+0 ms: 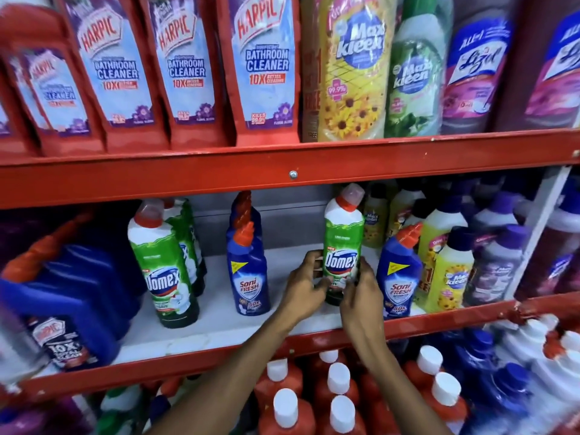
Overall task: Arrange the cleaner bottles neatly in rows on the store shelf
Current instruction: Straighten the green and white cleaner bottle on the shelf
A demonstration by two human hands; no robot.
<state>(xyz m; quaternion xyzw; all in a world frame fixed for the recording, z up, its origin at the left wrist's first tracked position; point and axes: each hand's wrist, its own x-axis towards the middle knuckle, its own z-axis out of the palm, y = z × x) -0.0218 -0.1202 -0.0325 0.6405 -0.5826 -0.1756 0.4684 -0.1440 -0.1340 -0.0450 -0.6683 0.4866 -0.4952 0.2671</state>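
A green Domex bottle (342, 243) with a red cap stands upright on the white middle shelf (219, 328). My left hand (306, 287) grips its lower left side and my right hand (361, 290) grips its lower right side. To its left stands a row of blue Sani Fresh bottles (249, 271), and further left a row of green Domex bottles (166, 268). Another blue Sani Fresh bottle (398, 274) stands just right of my right hand.
Blue Harpic bottles (72, 302) crowd the shelf's left end; yellow Max Kleen bottles (445, 268) and purple bottles (499, 262) fill the right. Red Harpic bottles (263, 67) line the upper shelf. White-capped red bottles (339, 400) sit below the red shelf edge (219, 359).
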